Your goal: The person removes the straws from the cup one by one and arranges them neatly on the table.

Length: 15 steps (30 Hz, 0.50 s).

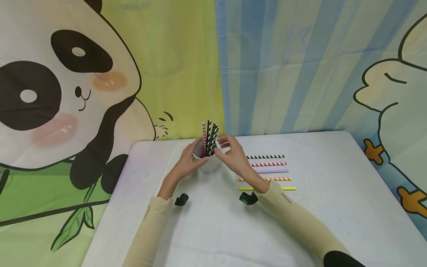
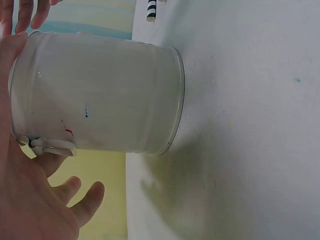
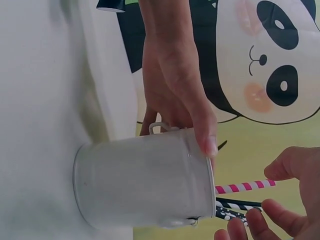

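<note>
Left fingers (image 2: 88, 204) in a grip round a white, red-flecked pail (image 2: 100, 95); right fingers (image 3: 281, 216) loosely bent beside patterned straws (image 1: 212, 139), contact unclear

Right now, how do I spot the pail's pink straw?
On the white table, find the pail between the left hand and right hand. Leftmost inside, in the head view, stands the pink-striped straw; its neighbours are black and white.

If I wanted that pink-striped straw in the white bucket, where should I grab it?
I'd pinch the pink-striped straw near its top, coming from above. It stands nearly upright, that end rising out of the white bucket, slightly left of the black-and-white straws in the head view.
</note>
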Motion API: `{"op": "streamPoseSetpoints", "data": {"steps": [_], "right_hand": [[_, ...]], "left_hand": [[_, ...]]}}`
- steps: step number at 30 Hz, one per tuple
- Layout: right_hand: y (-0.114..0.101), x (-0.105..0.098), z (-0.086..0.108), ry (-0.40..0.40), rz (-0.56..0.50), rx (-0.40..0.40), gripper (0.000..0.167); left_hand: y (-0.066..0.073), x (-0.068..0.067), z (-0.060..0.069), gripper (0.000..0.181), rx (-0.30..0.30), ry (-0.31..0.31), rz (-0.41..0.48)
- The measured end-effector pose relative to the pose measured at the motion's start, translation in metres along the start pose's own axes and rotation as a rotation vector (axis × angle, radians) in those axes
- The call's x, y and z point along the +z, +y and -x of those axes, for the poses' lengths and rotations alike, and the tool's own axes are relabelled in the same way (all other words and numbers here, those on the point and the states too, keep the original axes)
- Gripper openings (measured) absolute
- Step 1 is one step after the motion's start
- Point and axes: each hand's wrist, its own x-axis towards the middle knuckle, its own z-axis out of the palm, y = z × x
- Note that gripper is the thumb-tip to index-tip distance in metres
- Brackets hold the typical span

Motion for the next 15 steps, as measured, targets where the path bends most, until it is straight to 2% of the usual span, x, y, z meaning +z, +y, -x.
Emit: {"op": "streamPoseSetpoints", "data": {"steps": [15], "right_hand": [[-0.011, 0.01, -0.028, 0.012, -0.001, -0.012, 0.034]], "left_hand": [[0.0, 0.0, 0.0, 0.084, 0.017, 0.002, -0.009]]}}
